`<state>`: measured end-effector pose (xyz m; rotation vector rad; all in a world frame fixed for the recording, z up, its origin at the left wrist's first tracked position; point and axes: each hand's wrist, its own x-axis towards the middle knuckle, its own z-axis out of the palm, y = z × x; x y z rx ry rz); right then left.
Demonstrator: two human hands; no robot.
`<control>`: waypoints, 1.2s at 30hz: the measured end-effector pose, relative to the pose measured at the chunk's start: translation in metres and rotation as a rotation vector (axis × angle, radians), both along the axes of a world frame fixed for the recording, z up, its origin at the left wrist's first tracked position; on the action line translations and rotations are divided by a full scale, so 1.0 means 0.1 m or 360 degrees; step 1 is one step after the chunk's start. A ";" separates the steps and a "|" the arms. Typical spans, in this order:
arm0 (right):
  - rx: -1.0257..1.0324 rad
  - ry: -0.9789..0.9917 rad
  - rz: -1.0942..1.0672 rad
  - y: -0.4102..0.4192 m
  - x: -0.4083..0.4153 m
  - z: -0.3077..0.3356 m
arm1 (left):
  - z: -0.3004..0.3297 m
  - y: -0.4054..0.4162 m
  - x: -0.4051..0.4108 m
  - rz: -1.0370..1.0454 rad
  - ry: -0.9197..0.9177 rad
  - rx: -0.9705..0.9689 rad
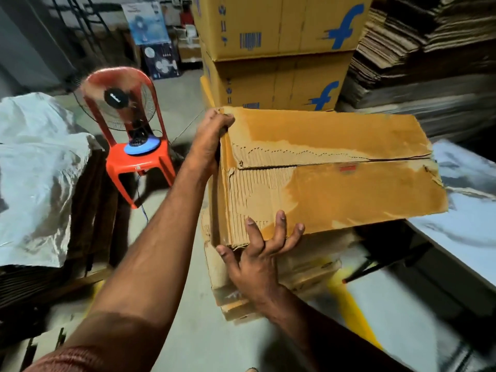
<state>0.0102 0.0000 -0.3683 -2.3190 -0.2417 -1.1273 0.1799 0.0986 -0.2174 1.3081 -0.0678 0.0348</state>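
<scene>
I see a worn cardboard box [335,189] at centre, top torn, above a pile of flat cardboard [308,267]. L hand [214,124] curls round its far left corner, gripping it. R hand [257,253], fingers spread straight, presses its near edge. Printed boxes [281,84] stacked just behind; fan [118,99] on red chair [137,159] at left.

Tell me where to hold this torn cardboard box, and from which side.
Grip the cardboard box probably by its two left corners, from the left end: the left hand grips the far corner, the right hand presses the near one. The top seam is split and its paper peeled, so flaps give a weak grip.
</scene>
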 end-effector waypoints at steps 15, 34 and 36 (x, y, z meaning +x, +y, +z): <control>-0.0276 -0.0465 -0.0419 -1.81 0.09 0.78 | 0.66 -1.60 -0.09 -0.0312 -0.0170 -0.0416; -0.0027 0.0008 -0.0477 -5.68 -0.96 0.50 | 0.01 -5.39 -0.76 -0.0365 0.0205 -0.0343; -0.0013 0.0073 -0.0441 -6.07 -1.05 0.44 | -0.08 -5.67 -0.83 -0.0375 0.0249 -0.0375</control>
